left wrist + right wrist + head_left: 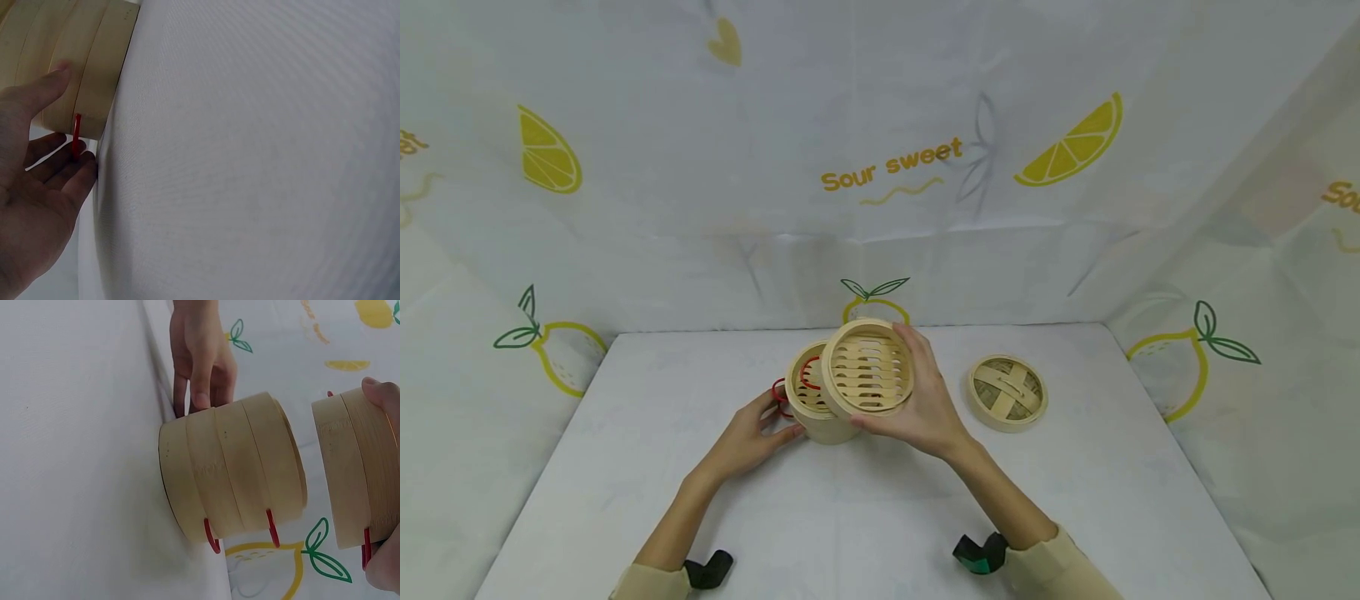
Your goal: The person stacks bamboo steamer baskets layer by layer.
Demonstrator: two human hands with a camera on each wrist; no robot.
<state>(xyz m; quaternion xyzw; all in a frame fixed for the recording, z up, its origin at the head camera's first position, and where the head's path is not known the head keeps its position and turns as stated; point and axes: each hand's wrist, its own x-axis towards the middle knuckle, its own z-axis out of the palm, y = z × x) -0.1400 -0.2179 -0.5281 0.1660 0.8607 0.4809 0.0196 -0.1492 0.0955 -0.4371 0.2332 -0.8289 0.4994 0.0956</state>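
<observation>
A small bamboo steamer stack (827, 429) with red loop handles stands upright near the back of the table. My left hand (748, 437) holds it from the left, thumb on the front wall and fingers round the side by a red handle (76, 134). My right hand (928, 417) grips a separate steamer tier (868, 377) by its rim, raised and tilted so its slatted inside faces the head camera. In the right wrist view a gap parts this tier (342, 469) from the stack (231, 465).
To the right, a woven bamboo lid (1006, 392) lies on the white table (850, 533). A white curtain (775, 275) printed with lemons stands behind and at both sides. Black devices (709, 571) sit at both wrists.
</observation>
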